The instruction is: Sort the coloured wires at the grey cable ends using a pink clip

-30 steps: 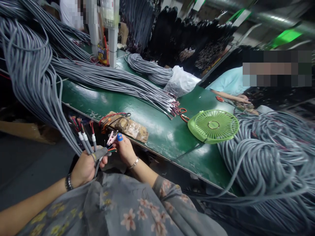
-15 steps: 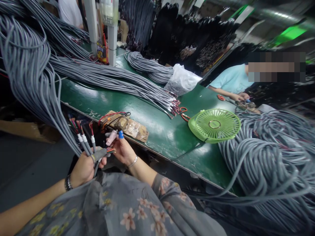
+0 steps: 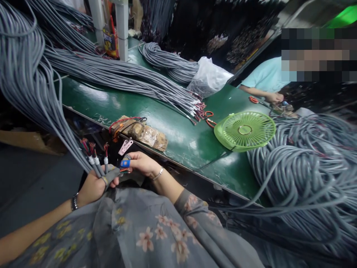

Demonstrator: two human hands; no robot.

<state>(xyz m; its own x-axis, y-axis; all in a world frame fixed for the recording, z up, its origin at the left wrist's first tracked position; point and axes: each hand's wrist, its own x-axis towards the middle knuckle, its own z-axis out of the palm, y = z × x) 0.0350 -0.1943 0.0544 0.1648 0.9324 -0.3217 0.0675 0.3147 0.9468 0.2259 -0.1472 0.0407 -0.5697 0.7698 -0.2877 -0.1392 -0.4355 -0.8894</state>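
Several grey cables (image 3: 97, 168) pass through my left hand (image 3: 95, 188), which is closed around them just below their stripped ends. Bare bundles of coloured wires (image 3: 92, 146) stick up from the white-banded ends. One more cable end points right from my left fingers, its orange and dark wires (image 3: 124, 170) showing. My right hand (image 3: 143, 164), with blue tape (image 3: 125, 163) around a digit, is closed in a pinch at those wires. Just above its fingers a pink two-pronged piece (image 3: 126, 147) stands out; whether my right hand holds it I cannot tell.
A taped brown block (image 3: 145, 136) with red and black leads lies at the green table's (image 3: 178, 143) front edge. Beyond are a cable bundle (image 3: 134, 80), orange-handled scissors (image 3: 209, 118) and a plastic bag (image 3: 209, 76). A green fan (image 3: 245, 130) stands beside coiled cables (image 3: 304, 167). A co-worker (image 3: 264, 76) sits opposite.
My right fingers have closed in on the wire ends beside my left hand. The pink piece shows more plainly above them. My left hand keeps its hold; the view has tilted slightly.
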